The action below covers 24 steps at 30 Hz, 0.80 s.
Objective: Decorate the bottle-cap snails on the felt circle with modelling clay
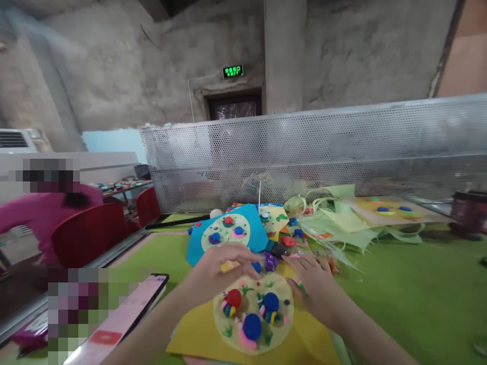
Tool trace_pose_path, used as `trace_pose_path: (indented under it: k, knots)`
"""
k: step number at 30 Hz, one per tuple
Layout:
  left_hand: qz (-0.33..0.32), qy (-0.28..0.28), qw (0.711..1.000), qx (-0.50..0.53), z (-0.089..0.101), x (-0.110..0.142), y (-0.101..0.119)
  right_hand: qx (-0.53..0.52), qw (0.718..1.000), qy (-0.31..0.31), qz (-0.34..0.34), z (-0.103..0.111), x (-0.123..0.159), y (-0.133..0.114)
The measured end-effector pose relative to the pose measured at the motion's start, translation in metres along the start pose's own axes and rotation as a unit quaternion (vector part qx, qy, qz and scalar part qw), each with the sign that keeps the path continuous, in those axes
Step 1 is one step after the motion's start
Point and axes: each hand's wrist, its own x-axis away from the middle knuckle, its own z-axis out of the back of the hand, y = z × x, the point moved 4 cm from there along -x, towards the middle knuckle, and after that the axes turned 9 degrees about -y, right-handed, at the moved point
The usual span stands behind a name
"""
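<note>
My left hand curls over the far edge of a pale yellow clay disc, fingertips pinching a small blue clay bit next to a yellow piece. The disc carries red and blue clay mushrooms and lies on a yellow paper sheet. My right hand rests flat with fingers spread at the disc's right edge, holding nothing. A purple clay lump sits between the two hands.
A blue card with another decorated disc lies behind. Green paper scraps spread to the right on the green table. A phone lies at left. A perforated metal screen stands behind; a person in pink sits far left by red chairs.
</note>
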Motion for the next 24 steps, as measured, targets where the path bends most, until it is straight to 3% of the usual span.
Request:
trace_pose_path:
  k: [3,6,8,14,24]
  knots:
    - [0.037,-0.028,0.997,0.066,-0.021,-0.013,-0.029,0.010,0.999,-0.040,-0.010,0.003,0.002,0.010]
    - [0.073,-0.047,0.992,0.089,-0.035,-0.006,-0.055,-0.004,0.994,-0.106,-0.011,-0.001,0.006,0.009]
    - [0.072,-0.078,0.990,0.088,-0.041,0.002,-0.060,-0.011,0.990,-0.139,-0.016,-0.005,0.007,0.007]
    - [0.020,-0.180,0.981,0.064,-0.046,0.009,-0.033,-0.002,0.988,-0.148,-0.032,-0.009,0.003,0.014]
    - [0.000,-0.211,0.977,-0.012,-0.047,0.006,-0.021,0.015,0.987,-0.150,-0.061,-0.002,0.001,0.026]
